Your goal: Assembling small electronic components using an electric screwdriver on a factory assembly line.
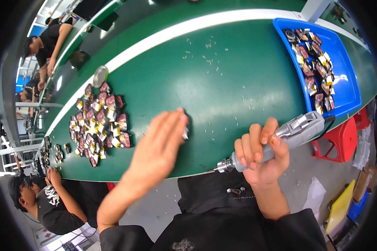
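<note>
My right hand [262, 154] is wrapped round a grey electric screwdriver [301, 127]. Its silver chuck [225, 165] and thin bit point left, by the table's near edge. In front of me, my left hand [155, 144] bends its fingers, close together, over a small black and silver part [186, 129] at the green table [167, 92]. Most of that part and my left thumb are hidden under the hand. To the left lies a wide heap of small black and red parts [98, 125] with yellow and white bits.
A blue tray [352, 92] at the right holds more such parts. Tiny pale pieces [209, 58] lie scattered over the table. A round tin [100, 76] stands behind the heap. Red stools [339, 142] are at the right. A co-worker [46, 205] sits at the left.
</note>
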Demonstrator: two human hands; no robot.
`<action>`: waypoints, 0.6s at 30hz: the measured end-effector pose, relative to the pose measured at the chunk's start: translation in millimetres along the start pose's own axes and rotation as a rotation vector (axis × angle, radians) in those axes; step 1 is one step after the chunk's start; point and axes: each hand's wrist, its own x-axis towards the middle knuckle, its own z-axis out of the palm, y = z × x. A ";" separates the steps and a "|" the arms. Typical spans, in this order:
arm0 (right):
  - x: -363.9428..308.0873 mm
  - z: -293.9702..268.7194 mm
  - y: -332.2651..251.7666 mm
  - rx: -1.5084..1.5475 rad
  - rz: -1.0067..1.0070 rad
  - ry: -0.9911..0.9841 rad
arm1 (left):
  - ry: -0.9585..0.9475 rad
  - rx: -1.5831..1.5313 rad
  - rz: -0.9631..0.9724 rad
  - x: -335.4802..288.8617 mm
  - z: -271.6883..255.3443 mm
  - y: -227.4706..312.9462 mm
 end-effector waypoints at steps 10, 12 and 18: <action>-37.5 20.1 8.6 -0.022 0.134 0.074 | 0.111 -0.097 -0.028 -25.1 14.8 39.3; -43.3 25.6 13.7 -0.065 0.209 0.072 | 0.062 -0.240 -0.164 -19.5 3.9 44.3; -54.0 33.1 25.1 -0.098 0.257 0.099 | 0.090 -0.183 -0.229 -13.2 3.9 50.3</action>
